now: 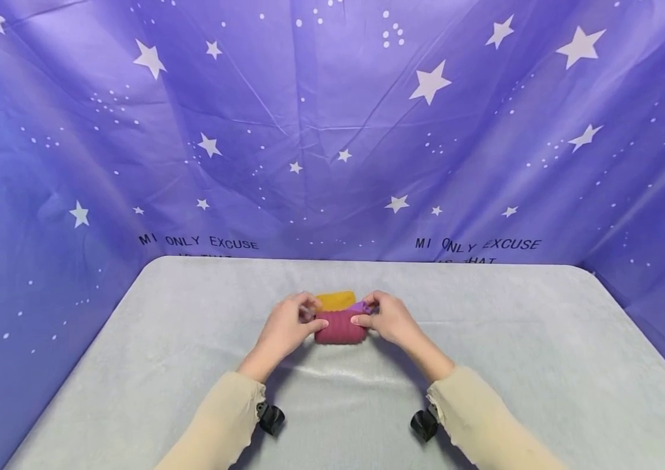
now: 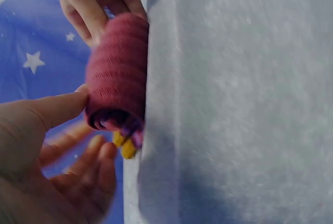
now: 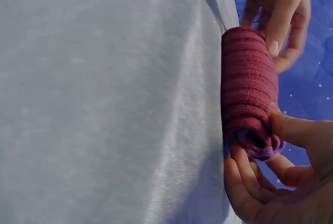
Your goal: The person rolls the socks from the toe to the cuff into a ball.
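Note:
A maroon ribbed knit roll (image 1: 340,328), perhaps rolled-up socks, lies crosswise on the grey-covered table with both hands at its ends. My left hand (image 1: 289,324) has its thumb against the roll's left end, its other fingers bent behind and partly blurred in the left wrist view. At the opposite end my right hand (image 1: 390,318) grips the roll between the thumb on top and fingers curled around the end. Layers of purple fabric (image 3: 266,152) show in the coiled right end. A yellow fabric piece (image 1: 335,301) lies just behind the roll.
The grey cloth-covered table (image 1: 515,365) spreads around the hands. Purple-blue curtains (image 1: 332,130) with white stars hang behind and at both sides. Each wrist carries a black camera (image 1: 272,419) below a beige sleeve (image 1: 215,418).

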{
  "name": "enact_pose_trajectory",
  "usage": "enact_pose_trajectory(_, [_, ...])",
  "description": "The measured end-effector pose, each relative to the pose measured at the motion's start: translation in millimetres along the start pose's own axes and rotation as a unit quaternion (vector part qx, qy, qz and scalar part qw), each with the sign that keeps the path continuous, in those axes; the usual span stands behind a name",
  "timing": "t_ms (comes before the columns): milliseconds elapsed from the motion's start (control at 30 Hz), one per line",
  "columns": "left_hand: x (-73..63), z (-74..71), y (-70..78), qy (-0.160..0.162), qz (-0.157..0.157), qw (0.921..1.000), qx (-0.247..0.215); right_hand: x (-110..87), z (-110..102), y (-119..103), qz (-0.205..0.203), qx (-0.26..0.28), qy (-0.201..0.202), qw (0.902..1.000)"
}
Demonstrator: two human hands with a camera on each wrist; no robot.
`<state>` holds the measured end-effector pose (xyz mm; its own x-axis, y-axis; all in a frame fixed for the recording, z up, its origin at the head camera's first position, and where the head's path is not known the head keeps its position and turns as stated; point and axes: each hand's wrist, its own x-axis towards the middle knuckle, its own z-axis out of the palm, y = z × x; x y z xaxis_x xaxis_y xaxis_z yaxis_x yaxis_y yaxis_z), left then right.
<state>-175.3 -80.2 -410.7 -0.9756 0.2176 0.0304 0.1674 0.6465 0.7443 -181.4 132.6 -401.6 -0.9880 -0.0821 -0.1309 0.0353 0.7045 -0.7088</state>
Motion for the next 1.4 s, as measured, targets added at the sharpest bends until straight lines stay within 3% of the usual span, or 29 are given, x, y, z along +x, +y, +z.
enact_pose_trajectory(100, [-2.5, 0.4, 3.2, 0.01, 0.06, 0.9977, 0.029, 6.3, -1.4, -1.6, -0.003, 0.003, -0.001, 1.0])
enact_pose_trajectory(200, [-2.5, 0.7, 2.7, 0.016, 0.084, 0.9943, 0.063, 8.5, -1.6, -3.8, -0.046, 0.004, 0.024, 0.9987])
enact_pose_trajectory(300, [0.3, -0.5, 1.3, 0.019, 0.078, 0.993, 0.086, 5.8, -0.9, -6.3, -0.129, -0.029, 0.052, 0.9898])
enact_pose_trajectory(400, [4.4, -1.6, -0.7, 0.01, 0.061, 0.9937, 0.094, 1.8, -0.2, -8.1, -0.207, -0.081, 0.068, 0.9725])
enact_pose_trajectory(533, [11.8, -2.3, -3.0, 0.01, 0.039, 0.9955, 0.086, -0.4, -1.8, -8.8, -0.252, -0.14, 0.061, 0.9557])
enact_pose_trajectory(667, [17.8, -2.4, -2.8, 0.018, 0.039, 0.9952, 0.088, 1.7, -2.0, -8.2, -0.25, -0.185, 0.037, 0.9497])
enact_pose_trajectory(800, [18.1, -2.8, 0.0, 0.016, 0.072, 0.9912, 0.11, 7.3, 1.6, -6.0, -0.245, -0.205, 0.021, 0.9475])
enact_pose_trajectory(933, [14.0, -3.1, 1.2, -0.001, 0.098, 0.9853, 0.139, 11.4, 2.3, -2.6, -0.232, -0.176, 0.01, 0.9566])
enact_pose_trajectory(1067, [13.1, -2.4, -0.9, -0.011, 0.101, 0.9821, 0.158, 14.6, 0.2, 0.9, -0.21, -0.131, 0.001, 0.9688])
enact_pose_trajectory(1233, [18.8, -2.9, -6.2, -0.005, 0.07, 0.9847, 0.16, 19.1, -3.1, 1.4, -0.175, -0.101, -0.021, 0.9791])
enact_pose_trajectory(1400, [27.5, -3.8, -9.7, -0.003, 0.02, 0.9935, 0.112, 25.1, -5.2, 0.7, -0.145, -0.089, -0.024, 0.9851])
